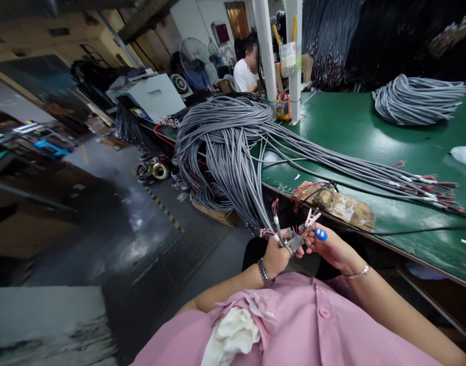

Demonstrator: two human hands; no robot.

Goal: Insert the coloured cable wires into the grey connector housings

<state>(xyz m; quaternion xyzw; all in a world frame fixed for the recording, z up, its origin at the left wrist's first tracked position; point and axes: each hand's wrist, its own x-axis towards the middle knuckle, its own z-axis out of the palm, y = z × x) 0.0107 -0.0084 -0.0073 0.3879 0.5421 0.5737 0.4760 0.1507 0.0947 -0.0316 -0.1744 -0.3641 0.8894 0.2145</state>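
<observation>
My left hand (277, 255) is closed round the ends of several grey cables (240, 173), whose coloured wires (269, 233) stick out above the fingers. Close beside it, my right hand (328, 246) is closed, its fingertips pinched near the wire ends; what they grip is too small to make out. A blue object (321, 234) shows at the right fingers. A pink clip (312, 218) stands just above the hands, by the table edge. Behind it lies a worn wooden block (332, 203) with red and black wires at its left end.
Grey cables spread over the green table (347, 134), with stripped ends at the right. A coiled cable bundle (417, 101) lies at the back right. White posts (266, 51) rise behind the pile. A person (245, 73) in white sits beyond. A fan (198, 61) stands further back.
</observation>
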